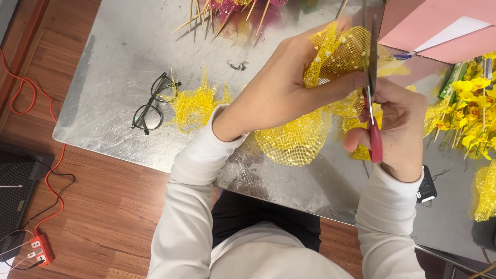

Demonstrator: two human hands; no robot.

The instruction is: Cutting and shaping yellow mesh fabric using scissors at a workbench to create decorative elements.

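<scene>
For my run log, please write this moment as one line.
left hand: holds yellow mesh | right hand: holds scissors at mesh | glasses: on metal table

Yellow mesh [338,51] and red-handled scissors [373,103] in hand

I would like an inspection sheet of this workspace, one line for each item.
Surface: scratched metal table on wooden floor.
Job's things: yellow mesh in left hand; red-handled scissors in right hand, blades at the mesh.
Clutter: black glasses, mesh scraps, wooden sticks, yellow artificial flowers, pink box.
Grippers: both hands closed on their things.
Cables: red cable to a power strip on the floor.
Surroundings: black case at left.
</scene>
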